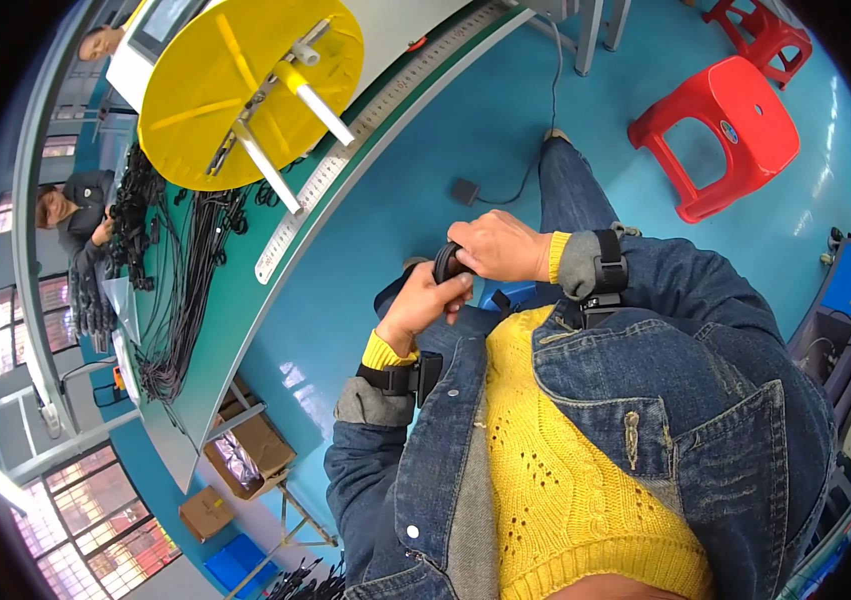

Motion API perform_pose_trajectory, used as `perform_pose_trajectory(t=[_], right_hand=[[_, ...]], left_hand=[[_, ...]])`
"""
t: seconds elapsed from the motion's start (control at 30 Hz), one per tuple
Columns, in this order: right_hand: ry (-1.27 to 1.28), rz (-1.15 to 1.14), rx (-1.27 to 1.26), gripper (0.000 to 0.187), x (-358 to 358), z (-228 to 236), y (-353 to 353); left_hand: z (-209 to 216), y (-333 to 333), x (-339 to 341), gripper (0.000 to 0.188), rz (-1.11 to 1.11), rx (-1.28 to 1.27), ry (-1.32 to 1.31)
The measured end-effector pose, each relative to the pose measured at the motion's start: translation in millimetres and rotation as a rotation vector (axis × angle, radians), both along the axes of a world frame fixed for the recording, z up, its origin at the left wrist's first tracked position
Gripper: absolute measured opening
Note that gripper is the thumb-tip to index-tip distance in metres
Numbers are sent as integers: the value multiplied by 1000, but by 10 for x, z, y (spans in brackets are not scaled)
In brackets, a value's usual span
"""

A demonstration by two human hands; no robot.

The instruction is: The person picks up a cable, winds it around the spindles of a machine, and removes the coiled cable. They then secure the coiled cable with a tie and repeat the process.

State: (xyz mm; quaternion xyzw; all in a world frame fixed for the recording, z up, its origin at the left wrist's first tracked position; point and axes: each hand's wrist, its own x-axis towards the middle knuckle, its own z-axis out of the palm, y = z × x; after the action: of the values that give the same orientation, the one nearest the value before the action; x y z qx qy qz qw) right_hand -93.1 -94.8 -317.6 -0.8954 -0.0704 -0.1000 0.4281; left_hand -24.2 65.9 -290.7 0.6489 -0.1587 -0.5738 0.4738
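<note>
In front of my chest, a small coil of black cable (446,263) is held between both hands. My left hand (423,302) closes round its lower left side. From the right, my right hand (507,246) grips the same coil, its fingers bent over the top. Part of the coil is hidden behind the fingers. Beyond the hands, at the upper left, a yellow winding disc (180,100) with pale pegs stands over the table. A long bundle of black cables (195,290) lies on the green table (235,255).
A metal ruler (320,178) runs along the table edge. On the blue floor are a grey foot pedal (464,191) with a cord, a red stool (740,125) and a cardboard box (263,447). A co-worker (85,215) handles black cables across the table; another person (102,42) is farther back.
</note>
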Motion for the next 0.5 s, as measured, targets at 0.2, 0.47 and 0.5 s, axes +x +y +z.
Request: perform_pose_trajectory(t=[0.2, 0.47, 0.5], right_hand=[[92, 180, 174, 32, 101, 113, -210], [336, 471, 276, 75, 204, 565, -377], [322, 507, 171, 74, 220, 615, -391]], left_hand=[[-15, 86, -102, 10, 197, -65, 205], [34, -21, -197, 17, 153, -126, -757], [68, -47, -204, 18, 131, -53, -823]])
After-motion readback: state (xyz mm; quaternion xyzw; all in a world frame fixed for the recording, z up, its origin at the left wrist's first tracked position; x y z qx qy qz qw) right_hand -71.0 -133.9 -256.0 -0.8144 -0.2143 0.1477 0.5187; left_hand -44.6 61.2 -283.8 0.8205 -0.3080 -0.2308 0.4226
